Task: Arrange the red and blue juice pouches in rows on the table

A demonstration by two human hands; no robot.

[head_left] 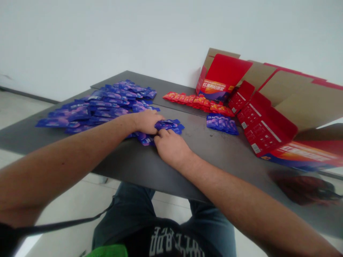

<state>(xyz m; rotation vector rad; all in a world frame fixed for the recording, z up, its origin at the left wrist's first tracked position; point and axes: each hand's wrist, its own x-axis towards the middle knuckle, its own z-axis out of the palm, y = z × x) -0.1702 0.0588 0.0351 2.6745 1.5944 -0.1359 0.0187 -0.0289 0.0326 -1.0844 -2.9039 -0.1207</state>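
Purple sachets (167,125) sit in a small bunch on the gray table (128,160), pinched between my left hand (146,122) and right hand (171,148), fingers closed, keeping them apart from the big pile (93,110) just beside them.

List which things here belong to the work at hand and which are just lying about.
Work at hand: left hand, right hand, small bunch of purple sachets they touch, large purple sachet heap.
Lying about: row of red sachets, separate purple sachet group, unfolded red cartons, grey table.
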